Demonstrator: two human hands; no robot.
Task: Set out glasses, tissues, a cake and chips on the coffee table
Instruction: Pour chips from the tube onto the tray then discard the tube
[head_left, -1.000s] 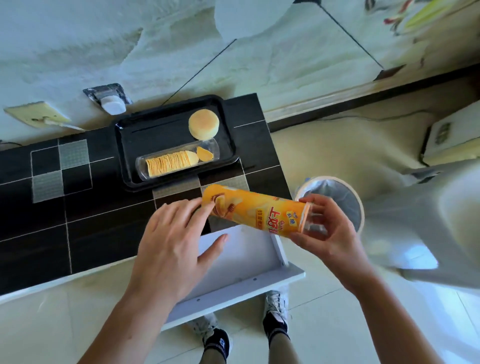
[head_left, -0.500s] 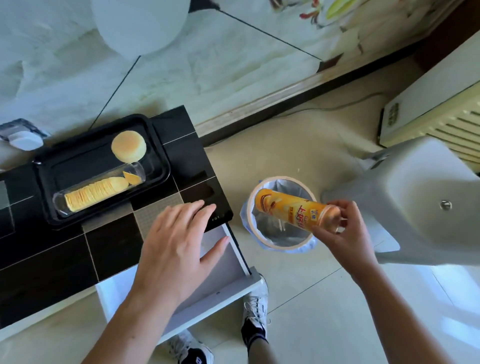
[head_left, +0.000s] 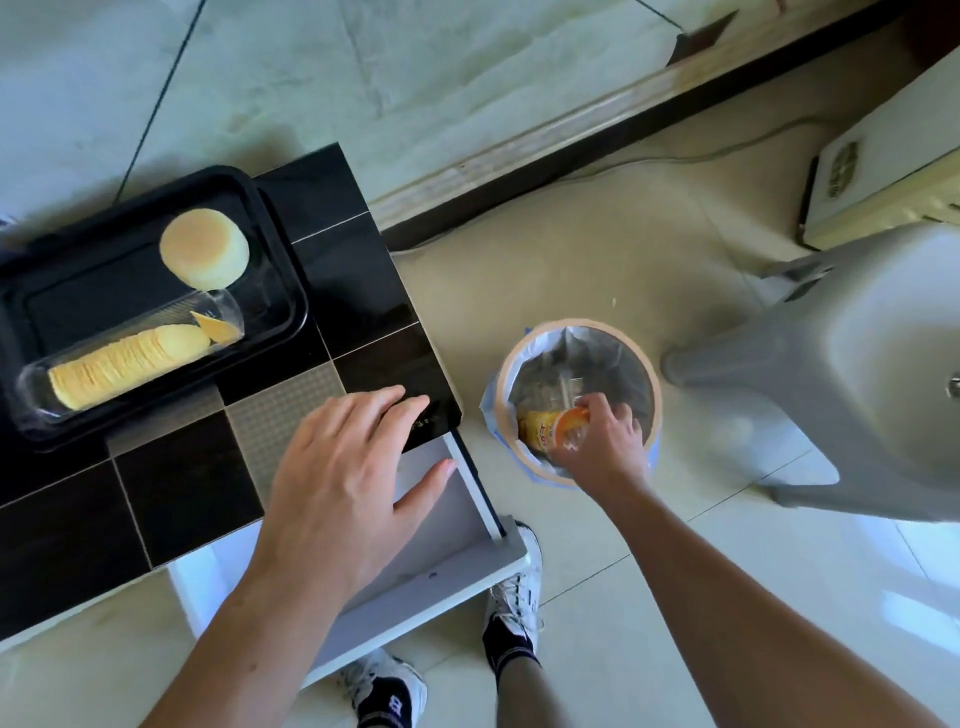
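- The chips (head_left: 127, 364) are lying stacked in a clear sleeve (head_left: 31, 400) on the black tray (head_left: 280, 270), which is sitting on the coffee table (head_left: 358, 291); that part of the spread is looking done.
- The cake (head_left: 204, 248) is sitting on the same tray, just beside the far end of the sleeve (round, pale yellow, unwrapped as far as one can tell).
- The right hand (head_left: 597, 441) is reaching into the lined waste bin (head_left: 652, 374) on the floor, its fingers curled round the orange chip can (head_left: 543, 428), which is tipping inside the rim; I judge this as the empty packaging being thrown away.
- The left hand (head_left: 343, 467) is hovering with fingers spread and gripping nothing, over the table's corner and the open white drawer (head_left: 441, 566).
- No glasses or tissues are showing anywhere in view, so those two items are seemingly remaining to be laid out (they may sit outside the frame).
- By my reckoning the task is standing roughly halfway.
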